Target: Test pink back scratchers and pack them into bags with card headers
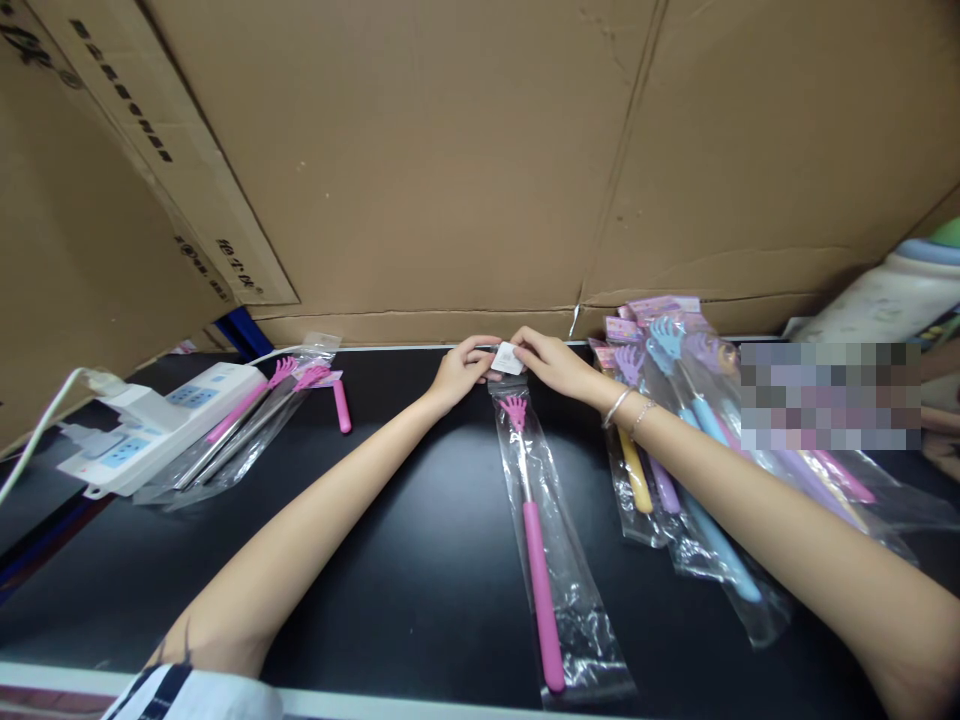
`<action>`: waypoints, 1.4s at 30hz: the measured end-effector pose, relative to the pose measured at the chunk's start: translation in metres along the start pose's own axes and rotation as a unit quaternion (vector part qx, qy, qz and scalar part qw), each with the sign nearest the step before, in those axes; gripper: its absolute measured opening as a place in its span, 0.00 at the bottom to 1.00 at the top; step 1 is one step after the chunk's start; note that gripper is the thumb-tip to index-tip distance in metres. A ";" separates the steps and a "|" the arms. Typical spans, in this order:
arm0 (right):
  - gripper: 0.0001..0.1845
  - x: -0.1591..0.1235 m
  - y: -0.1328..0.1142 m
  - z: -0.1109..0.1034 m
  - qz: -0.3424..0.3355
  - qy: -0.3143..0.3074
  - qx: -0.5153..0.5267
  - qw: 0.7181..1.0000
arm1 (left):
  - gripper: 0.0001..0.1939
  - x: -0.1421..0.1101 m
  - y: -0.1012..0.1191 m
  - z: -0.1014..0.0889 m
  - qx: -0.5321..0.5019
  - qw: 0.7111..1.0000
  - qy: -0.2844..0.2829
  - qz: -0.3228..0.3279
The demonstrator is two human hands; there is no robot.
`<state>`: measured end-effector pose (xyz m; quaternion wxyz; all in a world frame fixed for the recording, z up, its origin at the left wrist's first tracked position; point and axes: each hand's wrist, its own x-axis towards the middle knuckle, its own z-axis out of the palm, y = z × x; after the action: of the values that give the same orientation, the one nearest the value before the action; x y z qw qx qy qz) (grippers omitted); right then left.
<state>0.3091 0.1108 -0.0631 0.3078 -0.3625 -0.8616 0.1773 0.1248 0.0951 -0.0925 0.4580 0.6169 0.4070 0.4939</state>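
A pink back scratcher (pixel 541 590), its small claw-shaped head toward the far side, lies in a clear plastic bag (pixel 592 630) on the black table. At the bag's top end, my left hand (pixel 461 372) is closed with its fingers curled around the header. My right hand (pixel 553 364) pinches a small white label (pixel 508 358) from the right, just over that header. Both hands meet at this label, and some fingertips are hidden behind it. Beyond my right forearm lie several bagged back scratchers (pixel 664 340) in blue, purple, yellow and pink.
On the left, a white power strip (pixel 187 410) with plugs sits beside more bagged pink back scratchers (pixel 262 420) and a loose pink handle (pixel 342 406). Cardboard (pixel 450 150) walls the back. A pale bottle (pixel 870 305) stands at the right; an area below it is pixelated.
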 end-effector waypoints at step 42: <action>0.09 -0.004 -0.009 0.002 -0.010 0.032 -0.030 0.999 | 0.07 0.002 -0.008 0.003 0.050 0.995 -0.042 0.081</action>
<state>0.3050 0.1014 -0.0617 0.3264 -0.3682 -0.8598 0.1366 0.1274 0.0983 -0.0996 0.4019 0.6902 0.3607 0.4817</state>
